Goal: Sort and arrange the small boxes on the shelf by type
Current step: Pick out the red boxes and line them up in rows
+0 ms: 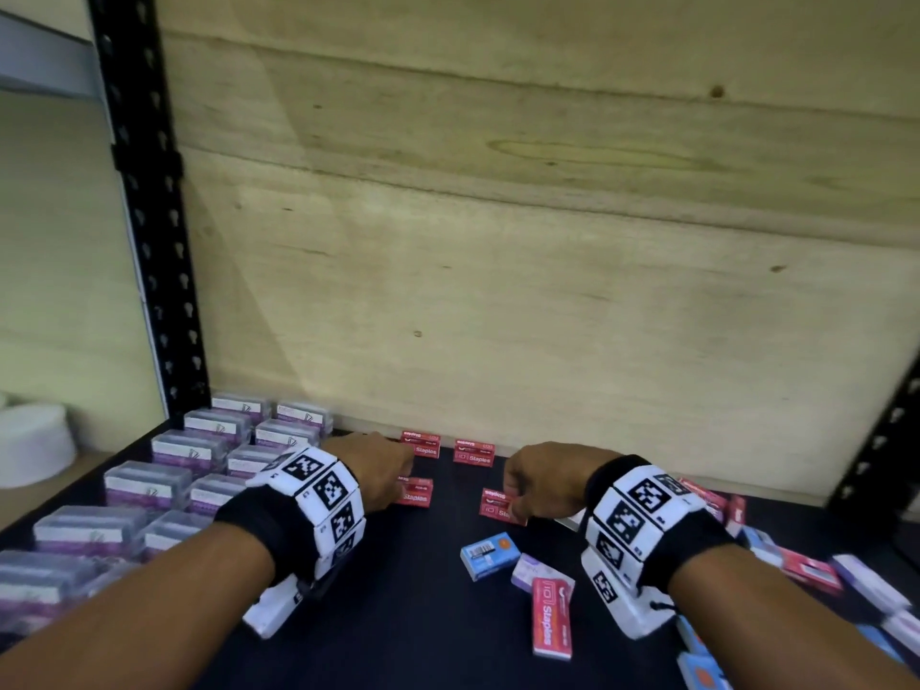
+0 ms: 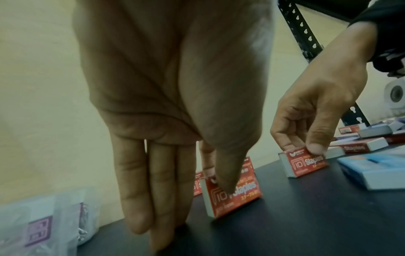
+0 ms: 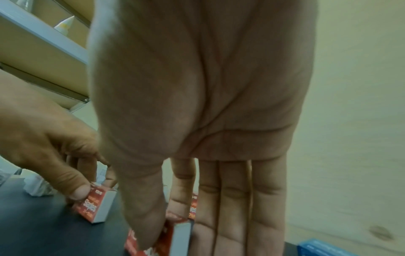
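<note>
On the black shelf [image 1: 423, 639], my left hand [image 1: 393, 483] pinches an upright red staples box [image 1: 417, 494] between thumb and forefinger; the left wrist view shows this box [image 2: 236, 197] standing on its long edge. My right hand [image 1: 517, 495] pinches a second red staples box [image 1: 494, 505] the same way, seen close in the right wrist view [image 3: 168, 237]. Two more red staples boxes [image 1: 420, 443] [image 1: 474, 451] stand side by side against the wooden back wall. The remaining fingers of both hands hang straight down.
Rows of clear boxes with purple labels [image 1: 189, 450] fill the shelf's left side. A blue box [image 1: 490, 555], a pale purple box [image 1: 532, 572] and a flat red staples box [image 1: 551, 617] lie near the front. A mixed heap of boxes [image 1: 796, 560] sits at right. Black uprights [image 1: 149, 216] frame the shelf.
</note>
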